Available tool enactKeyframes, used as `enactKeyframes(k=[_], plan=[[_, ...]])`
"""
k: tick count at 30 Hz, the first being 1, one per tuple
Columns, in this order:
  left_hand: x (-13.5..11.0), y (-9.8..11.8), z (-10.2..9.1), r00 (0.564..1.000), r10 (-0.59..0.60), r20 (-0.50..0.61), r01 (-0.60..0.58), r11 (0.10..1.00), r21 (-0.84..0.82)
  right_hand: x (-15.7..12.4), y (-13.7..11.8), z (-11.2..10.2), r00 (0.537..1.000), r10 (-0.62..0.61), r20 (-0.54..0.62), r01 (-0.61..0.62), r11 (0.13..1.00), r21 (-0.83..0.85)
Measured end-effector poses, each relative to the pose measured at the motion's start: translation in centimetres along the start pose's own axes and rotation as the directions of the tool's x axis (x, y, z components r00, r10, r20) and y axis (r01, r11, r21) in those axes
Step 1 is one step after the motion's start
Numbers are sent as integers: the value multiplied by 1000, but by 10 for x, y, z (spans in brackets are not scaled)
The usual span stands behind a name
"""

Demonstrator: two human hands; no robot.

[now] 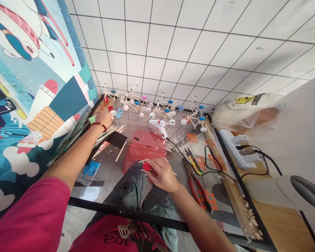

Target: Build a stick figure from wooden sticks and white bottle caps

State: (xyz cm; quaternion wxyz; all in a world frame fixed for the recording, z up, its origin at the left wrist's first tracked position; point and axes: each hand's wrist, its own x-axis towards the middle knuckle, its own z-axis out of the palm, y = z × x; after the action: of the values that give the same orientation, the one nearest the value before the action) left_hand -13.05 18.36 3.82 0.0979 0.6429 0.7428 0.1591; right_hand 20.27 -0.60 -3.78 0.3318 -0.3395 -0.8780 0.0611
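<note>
Head view: I judge the step in hand to be fetching a small part from the far left while the piece near me is held steady. My right hand (pixel 161 173) is curled closed around a red cap (pixel 146 166), low in the middle over the near part of the counter (pixel 94 204). My left hand (pixel 104 119) is stretched out, fingers bent down beside a white cap (pixel 113 112); I cannot tell whether they have hold of anything. As I judge it, the next move calls for a light fingertip pinch on the left and a still right hand, since caps this small could easily scatter. The red cap looks round and glossy, its face turned partly up, with pale wooden sticks (pixel 143 170) poking out around it; my fingers hide how they join. Beyond lie a red sheet (pixel 144 145) and a white glue gun (pixel 160 126), and stick-and-cap pieces (pixel 170 102) stand along the far edge.
</note>
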Motion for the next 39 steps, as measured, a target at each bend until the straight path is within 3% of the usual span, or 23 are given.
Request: enactKeyframes(k=[2, 3, 4, 6, 7, 8, 9, 10, 12, 16, 20, 22, 25, 29, 32, 35, 37, 39], plan=[[-18, 8, -4, 995, -21, -96, 1, 979, -205, 0, 1, -2, 1000, 5, -5, -5, 1000, -2], [-31, 13, -6, 989, -64, -133, -2, 894, -448, 0, 1, -3, 1000, 5, 0, -5, 1000, -4], [-46, 18, -7, 989, -107, -103, 9, 735, -678, 0, 0, -4, 1000, 9, 10, -8, 1000, -10], [-80, 30, -5, 997, -75, -14, 33, 589, -807, 3, -5, -5, 998, 36, 43, -34, 999, -39], [-96, 35, -2, 994, -26, 103, 106, 354, -929, 6, -9, -5, 996, 53, 66, -49, 997, -63], [-110, 39, 1, 979, 31, 204, 198, 135, -971, 10, -15, -4, 993, 73, 91, -65, 994, -90], [-121, 41, 4, 968, 52, 247, 248, -17, -968, 16, -21, -2, 989, 97, 115, -84, 990, -116], [-129, 43, 6, 964, 49, 261, 265, -117, -957, 24, -28, 1, 983, 115, 143, -95, 986, -137], [-135, 42, 10, 968, 29, 248, 248, -228, -942, 44, -43, 9, 969, 144, 199, -116, 982, -146], [-129, 32, 13, 987, -96, 129, 101, -253, -962, 85, -49, 25, 936, 160, 315, -136, 986, -96], [-125, 25, 20, 972, -236, 4, -36, -163, -986, 110, -13, 26, 873, 409, 266, -356, 907, -225], [-124, 23, 22, 965, -261, -31, -65, -124, -990, 112, 7, 21, 827, 458, 326, -349, 873, -341], [-124, 22, 22, 959, -279, -43, -80, -123, -989, 101, 18, 9, 805, 422, 417, -222, 866, -448], [-125, 23, 17, 956, -292, -39, -89, -160, -983, 68, 6, -19, 795, 444, 413, -158, 810, -565], [-126, 25, 17, 953, -303, -12, -69, -176, -982, 39, -3, -49, 768, 539, 345, -231, 736, -636], [-126, 26, 18, 946, -323, 23, -39, -185, -982, 16, -4, -77, 763, 617, 192, -366, 659, -657], [-127, 28, 19, 946, -320, 42, -23, -196, -980, 11, -3, -87, 752, 653, 90, -457, 615, -643], [-129, 30, 19, 953, -297, 53, -9, -200, -980, 20, -3, -84, 734, 678, 47, -512, 597, -618]])
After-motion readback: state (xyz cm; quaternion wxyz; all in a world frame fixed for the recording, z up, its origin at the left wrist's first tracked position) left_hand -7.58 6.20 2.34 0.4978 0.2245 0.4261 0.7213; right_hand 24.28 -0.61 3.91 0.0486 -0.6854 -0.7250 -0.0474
